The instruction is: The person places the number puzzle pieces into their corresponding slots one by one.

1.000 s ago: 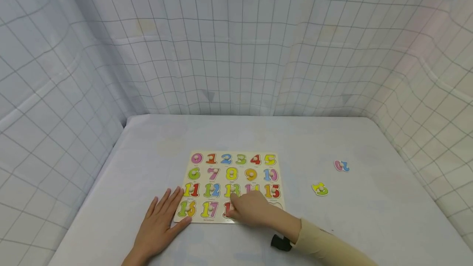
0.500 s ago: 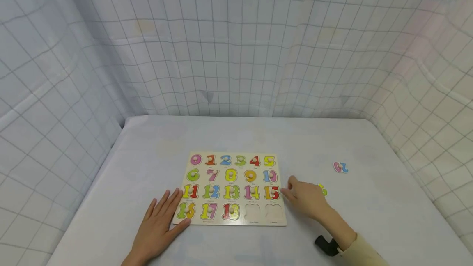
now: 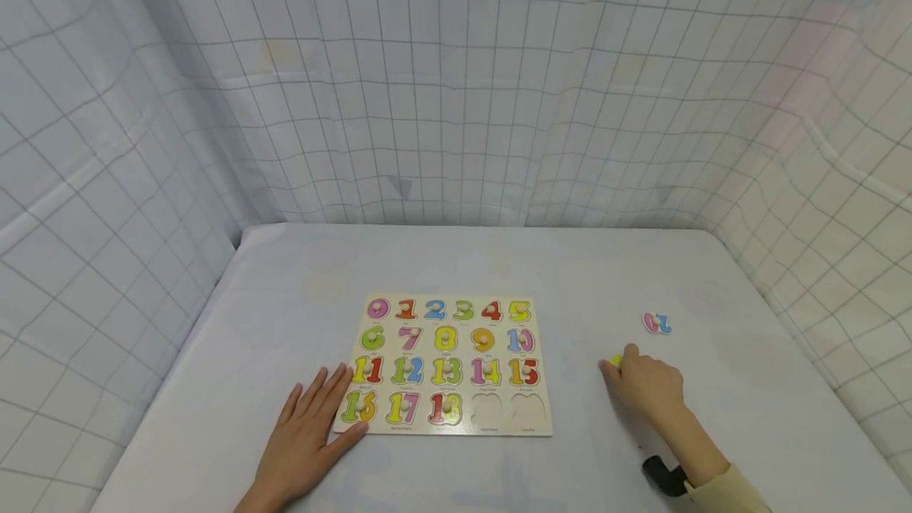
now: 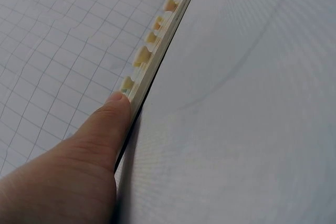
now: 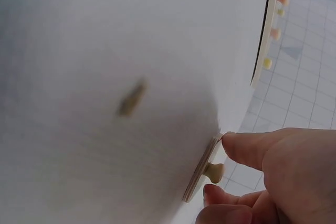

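Note:
A wooden number puzzle board lies on the table, filled with knobbed number pieces apart from two bare recesses at bottom right. My left hand rests flat along its left edge, fingers spread. In the left wrist view its thumb lies on the board's edge beside the knobs. My right hand is over a yellow-and-green number piece, mostly covered by it. The right wrist view shows the piece edge-on; the thumb is at its edge, the fingertips sit below the knob, with gaps around the knob.
A pink-and-blue number piece lies on the table beyond my right hand. A black device is at my right wrist. White gridded curtains enclose the table at the back and sides. A small dark speck marks the tabletop.
My right hand has left the bottom row of the board, uncovering the red-and-yellow 18 and two recesses, and moved right to the yellow-and-green piece. My left hand has stayed put.

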